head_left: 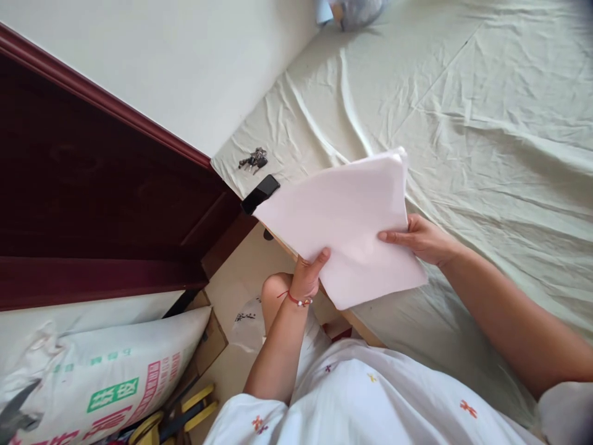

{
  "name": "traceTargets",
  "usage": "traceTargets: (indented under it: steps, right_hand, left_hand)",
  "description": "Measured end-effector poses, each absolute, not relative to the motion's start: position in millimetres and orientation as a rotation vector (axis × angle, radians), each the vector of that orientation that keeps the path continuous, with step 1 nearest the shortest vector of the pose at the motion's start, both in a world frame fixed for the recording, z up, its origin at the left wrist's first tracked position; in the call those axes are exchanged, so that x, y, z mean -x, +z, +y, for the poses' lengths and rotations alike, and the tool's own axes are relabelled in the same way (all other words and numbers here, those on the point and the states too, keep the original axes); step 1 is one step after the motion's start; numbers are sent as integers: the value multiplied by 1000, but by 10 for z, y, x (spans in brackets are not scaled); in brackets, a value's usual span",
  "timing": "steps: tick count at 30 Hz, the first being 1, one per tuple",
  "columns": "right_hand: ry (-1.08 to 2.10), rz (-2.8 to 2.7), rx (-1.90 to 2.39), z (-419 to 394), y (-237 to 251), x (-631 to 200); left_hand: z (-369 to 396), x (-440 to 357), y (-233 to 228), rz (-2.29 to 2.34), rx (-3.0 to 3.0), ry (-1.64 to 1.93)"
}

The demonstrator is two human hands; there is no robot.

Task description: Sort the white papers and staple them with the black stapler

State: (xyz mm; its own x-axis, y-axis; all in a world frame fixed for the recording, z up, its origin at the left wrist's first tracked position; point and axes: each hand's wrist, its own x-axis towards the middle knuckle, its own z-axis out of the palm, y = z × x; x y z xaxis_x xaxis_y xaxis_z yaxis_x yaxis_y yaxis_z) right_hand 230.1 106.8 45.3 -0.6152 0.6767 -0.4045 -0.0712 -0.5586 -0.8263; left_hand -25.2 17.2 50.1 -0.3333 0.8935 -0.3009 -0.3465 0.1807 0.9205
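A stack of white paper sheets (345,210) is held up between my two hands, over the edge of a cloth-covered bed. My left hand (311,275) grips its lower left edge, thumb on top and fingers hidden beneath. On the right edge, my right hand (424,240) pinches the stack, its thumb lying flat on the top sheet. The upper right corner shows several layers. No print is visible on the top sheet.
Beyond the paper's left corner lie a black phone (260,194) and a bunch of keys (254,160) on the wrinkled sheet (463,117). A dark red wooden panel (106,154) stands at left. Below it are a printed sack (130,371) and yellow-handled items (199,408).
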Motion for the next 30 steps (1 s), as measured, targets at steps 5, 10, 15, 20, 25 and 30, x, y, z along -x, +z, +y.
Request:
traceTargets:
  steps: [5, 10, 15, 20, 25, 30]
  right_hand:
    - [2322, -1017, 1111, 903, 333, -2406]
    - [2187, -791, 1041, 717, 324, -2597]
    - [2045, -642, 852, 343, 279, -2499]
    - [2009, -529, 980, 46, 243, -2076]
    - [1743, -572, 1277, 151, 263, -2009]
    - [1611, -935, 1315, 384, 404, -2457]
  left_hand:
    - [55, 314, 383, 1379, -557, 1234]
    - [50, 192, 392, 1376, -313, 1380]
    - [38, 8, 341, 1414, -52, 1472]
    - [-44, -190, 237, 1380, -67, 1499]
    - [-53, -10, 252, 1303, -210, 1530]
    - [28, 662, 415, 1262, -445, 1598]
